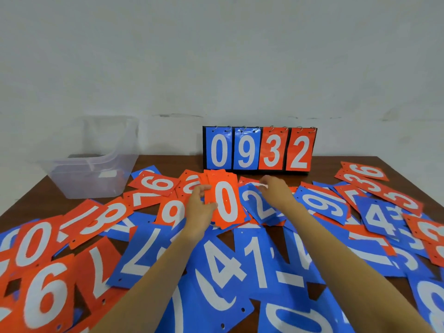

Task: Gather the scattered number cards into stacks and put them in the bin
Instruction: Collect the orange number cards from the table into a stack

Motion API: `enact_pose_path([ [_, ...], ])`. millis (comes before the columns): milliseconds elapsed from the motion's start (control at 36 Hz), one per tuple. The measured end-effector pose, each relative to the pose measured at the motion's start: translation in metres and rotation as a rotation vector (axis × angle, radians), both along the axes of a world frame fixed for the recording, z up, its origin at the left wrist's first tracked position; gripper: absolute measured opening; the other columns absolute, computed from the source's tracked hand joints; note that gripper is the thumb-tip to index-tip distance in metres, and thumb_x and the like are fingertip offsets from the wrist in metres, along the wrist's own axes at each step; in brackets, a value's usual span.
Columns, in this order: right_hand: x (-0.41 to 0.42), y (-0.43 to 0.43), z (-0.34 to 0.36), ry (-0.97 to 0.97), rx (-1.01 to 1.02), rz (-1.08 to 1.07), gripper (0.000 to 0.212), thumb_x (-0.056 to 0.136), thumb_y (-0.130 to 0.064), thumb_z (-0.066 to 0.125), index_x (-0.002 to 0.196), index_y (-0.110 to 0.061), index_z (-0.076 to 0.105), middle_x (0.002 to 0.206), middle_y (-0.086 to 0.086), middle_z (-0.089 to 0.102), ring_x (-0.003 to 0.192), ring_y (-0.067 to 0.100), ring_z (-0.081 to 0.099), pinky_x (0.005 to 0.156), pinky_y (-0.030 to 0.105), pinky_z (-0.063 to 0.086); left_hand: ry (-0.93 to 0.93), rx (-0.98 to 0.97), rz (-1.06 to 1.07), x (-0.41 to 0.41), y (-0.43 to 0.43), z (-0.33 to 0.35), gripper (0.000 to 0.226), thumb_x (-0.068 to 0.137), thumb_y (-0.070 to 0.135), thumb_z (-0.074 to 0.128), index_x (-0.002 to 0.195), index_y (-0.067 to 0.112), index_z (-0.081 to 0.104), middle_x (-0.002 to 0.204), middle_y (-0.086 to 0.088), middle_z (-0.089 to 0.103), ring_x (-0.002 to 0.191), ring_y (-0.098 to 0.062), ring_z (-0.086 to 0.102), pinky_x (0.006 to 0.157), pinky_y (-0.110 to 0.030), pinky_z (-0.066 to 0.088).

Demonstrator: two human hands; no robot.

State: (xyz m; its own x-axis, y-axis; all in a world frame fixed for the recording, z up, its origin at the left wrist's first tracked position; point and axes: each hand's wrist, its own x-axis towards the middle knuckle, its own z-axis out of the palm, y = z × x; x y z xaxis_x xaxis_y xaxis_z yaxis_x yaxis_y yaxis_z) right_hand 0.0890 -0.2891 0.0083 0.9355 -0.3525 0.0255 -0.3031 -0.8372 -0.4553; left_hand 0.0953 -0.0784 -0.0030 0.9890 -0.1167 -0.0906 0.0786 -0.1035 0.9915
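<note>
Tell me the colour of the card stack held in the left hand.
Orange, with a white 0 on top; the stack shows clearly in the head view.

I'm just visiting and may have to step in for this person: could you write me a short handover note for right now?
Left hand: holds a small stack of orange cards, a 0 on top, above the table.
Right hand: fingers reach down to the blue 2 card beside the stack; whether it is gripped is unclear.
Bin: clear plastic, far left on the table; seemingly no cards inside.
Scoreboard at the back shows 0932.
Done: one orange stack begun.
Left: nearly all orange and blue cards lie scattered; stack them, then bin them.
</note>
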Motion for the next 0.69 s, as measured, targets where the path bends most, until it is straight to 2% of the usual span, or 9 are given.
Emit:
enact_pose_path([
  [83, 0.019, -0.013, -0.001, 0.119, 0.018, -0.040, 0.040, 0.095, -0.017, 0.049, 0.133, -0.004, 0.043, 0.128, 0.017, 0.054, 0.113, 0.033, 0.053, 0.092, 0.040, 0.048, 0.006, 0.019, -0.007, 0.002, -0.005, 0.001, 0.044, 0.089, 0.002, 0.061, 0.124, 0.025, 0.049, 0.135, -0.004, 0.049, 0.121, -0.024, 0.053, 0.088, -0.039, 0.054],
  [139, 0.028, -0.019, -0.004, 0.238, -0.027, -0.060, 0.048, 0.094, -0.025, 0.055, 0.134, -0.004, 0.039, 0.130, 0.016, 0.051, 0.118, 0.033, 0.049, 0.097, 0.039, 0.045, 0.012, 0.011, -0.013, 0.004, -0.007, 0.002, 0.045, 0.089, 0.002, 0.061, 0.125, 0.025, 0.049, 0.135, -0.003, 0.050, 0.120, -0.023, 0.054, 0.085, -0.037, 0.054],
  [222, 0.038, -0.026, -0.008, 0.314, -0.080, -0.116, 0.058, 0.087, -0.042, 0.063, 0.131, -0.010, 0.042, 0.135, 0.011, 0.046, 0.127, 0.032, 0.039, 0.105, 0.041, 0.038, 0.016, -0.003, -0.023, 0.009, -0.007, 0.003, 0.045, 0.089, 0.002, 0.061, 0.126, 0.024, 0.049, 0.133, -0.003, 0.051, 0.118, -0.022, 0.055, 0.083, -0.034, 0.055],
  [333, 0.037, -0.030, -0.009, 0.316, -0.059, -0.210, 0.058, 0.078, -0.048, 0.071, 0.121, -0.014, 0.051, 0.137, 0.011, 0.039, 0.133, 0.032, 0.029, 0.109, 0.047, 0.028, -0.003, 0.007, -0.018, 0.012, -0.007, 0.003, 0.044, 0.089, 0.002, 0.061, 0.124, 0.024, 0.050, 0.132, -0.003, 0.052, 0.116, -0.021, 0.056, 0.079, -0.031, 0.055],
  [417, 0.032, -0.030, -0.012, 0.267, -0.062, -0.267, 0.057, 0.075, -0.048, 0.074, 0.118, -0.015, 0.057, 0.133, 0.011, 0.043, 0.129, 0.031, 0.032, 0.109, 0.045, 0.030, -0.009, 0.021, -0.011, 0.011, -0.007, 0.002, 0.043, 0.089, 0.003, 0.061, 0.124, 0.024, 0.049, 0.132, -0.003, 0.052, 0.118, -0.022, 0.055, 0.080, -0.032, 0.055],
  [556, 0.022, -0.027, -0.014, 0.175, -0.099, -0.285, 0.035, 0.080, -0.033, 0.071, 0.111, -0.018, 0.065, 0.125, 0.008, 0.049, 0.122, 0.030, 0.038, 0.105, 0.042, 0.037, -0.019, 0.033, -0.005, 0.005, -0.008, 0.004, 0.046, 0.088, 0.003, 0.062, 0.126, 0.024, 0.049, 0.134, -0.003, 0.051, 0.120, -0.023, 0.054, 0.085, -0.038, 0.055],
  [639, 0.013, -0.028, -0.018, 0.183, -0.015, -0.252, 0.017, 0.084, -0.029, 0.066, 0.090, -0.013, 0.064, 0.108, 0.009, 0.063, 0.103, 0.028, 0.054, 0.091, 0.039, 0.050, -0.035, 0.033, -0.013, -0.001, -0.008, 0.007, 0.045, 0.088, 0.002, 0.062, 0.126, 0.024, 0.049, 0.135, -0.003, 0.050, 0.120, -0.022, 0.053, 0.078, -0.030, 0.054],
  [694, 0.008, -0.027, -0.019, 0.131, 0.060, -0.232, 0.021, 0.087, -0.031, 0.063, 0.090, -0.011, 0.058, 0.102, 0.011, 0.065, 0.094, 0.028, 0.060, 0.083, 0.038, 0.053, -0.040, 0.048, -0.016, -0.005, -0.008, 0.008, 0.045, 0.089, 0.002, 0.061, 0.126, 0.024, 0.048, 0.136, -0.004, 0.048, 0.122, -0.023, 0.052, 0.081, -0.033, 0.054],
])
